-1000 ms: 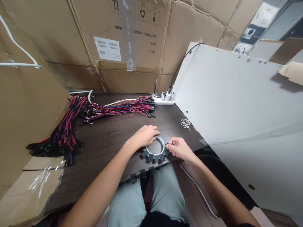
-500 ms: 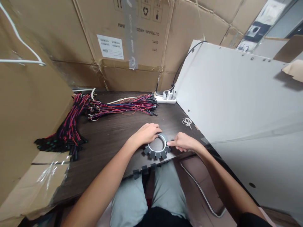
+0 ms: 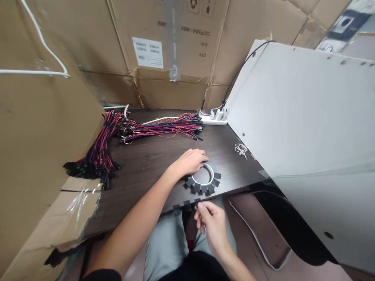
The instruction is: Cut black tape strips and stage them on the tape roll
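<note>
A ring of tape (image 3: pixel 204 180) lies flat on the dark wooden table (image 3: pixel 146 171), with several short black tape pieces stuck around its near rim. My left hand (image 3: pixel 190 160) rests on the ring's far left edge, fingers curled over it. A few more black tape pieces (image 3: pixel 186 206) hang along the table's front edge. My right hand (image 3: pixel 211 222) is below that edge, over my lap, its fingertips pinched at the rightmost piece.
Bundles of red, blue and black wires (image 3: pixel 164 128) lie at the back of the table, with another bundle (image 3: pixel 96 156) at the left. Cardboard boxes (image 3: pixel 175 47) wall the back and left. A white panel (image 3: pixel 304 128) stands at the right, a power strip (image 3: pixel 215 119) beside it.
My right hand left the ring's right side and dropped to the tape pieces at the table's front edge. The view shifted left; my left hand stayed on the ring.
</note>
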Demonstrator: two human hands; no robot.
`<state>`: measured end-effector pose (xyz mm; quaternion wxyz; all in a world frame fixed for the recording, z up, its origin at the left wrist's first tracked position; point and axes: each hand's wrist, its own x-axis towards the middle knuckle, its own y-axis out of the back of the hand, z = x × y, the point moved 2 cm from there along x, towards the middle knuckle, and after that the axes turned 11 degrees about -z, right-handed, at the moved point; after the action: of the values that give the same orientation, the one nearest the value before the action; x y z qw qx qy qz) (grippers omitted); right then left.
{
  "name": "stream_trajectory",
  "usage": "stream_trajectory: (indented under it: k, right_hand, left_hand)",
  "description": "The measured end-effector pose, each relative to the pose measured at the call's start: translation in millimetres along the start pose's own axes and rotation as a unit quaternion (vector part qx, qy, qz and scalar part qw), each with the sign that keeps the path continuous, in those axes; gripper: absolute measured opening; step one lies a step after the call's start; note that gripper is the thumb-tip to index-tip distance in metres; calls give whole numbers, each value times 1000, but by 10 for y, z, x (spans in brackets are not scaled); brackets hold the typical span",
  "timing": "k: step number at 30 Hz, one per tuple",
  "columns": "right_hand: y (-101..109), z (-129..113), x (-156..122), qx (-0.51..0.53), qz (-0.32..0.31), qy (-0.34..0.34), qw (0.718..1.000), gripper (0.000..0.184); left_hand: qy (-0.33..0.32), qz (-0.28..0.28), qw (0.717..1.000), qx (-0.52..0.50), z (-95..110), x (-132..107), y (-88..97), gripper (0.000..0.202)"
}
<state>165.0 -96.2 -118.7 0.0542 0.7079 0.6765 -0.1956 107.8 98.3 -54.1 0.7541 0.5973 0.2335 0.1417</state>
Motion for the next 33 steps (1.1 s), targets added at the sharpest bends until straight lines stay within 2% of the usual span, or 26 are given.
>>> stream_trajectory:
  k: [2,4,5,7,10,13,16,26,33]
  right_hand:
    - [85,-278,-41,-92,7,94,991,42]
    - [281,-673,-17,-208,-13,206,956,39]
    - [408,-861,53,-253,-37,215,942,37]
    - [680,-1168,304,-297,-102,184,931,35]
    - [983,-1403,776,-390,-199,106,893,34]
    - [1075,-1418,1094,-405,-284,53,868,36]
    - [1052,-1357,1204,-392,-331,37,858,39]
    - [1055,-1317,1273,-401,-339,27,850,39]
    - [991,-1342,1248,-460,-328,44,824,30]
  left_hand:
    - [-1,-4,1000,-1,0,-1,2,26]
    - [-3,-7,1000,3,3,-1,7,26]
    - [-3,-7,1000,5,6,-1,11,25]
    - [0,-5,1000,7,10,-3,20,25]
    - [8,-5,1000,4,12,-11,25,25]
    - [7,-1,1000,8,11,-17,20,25]
    - [5,0,1000,16,6,-18,15,22]
    - [10,-1,1000,16,-4,-1,0,23]
    - [15,-3,1000,12,-1,-8,11,22]
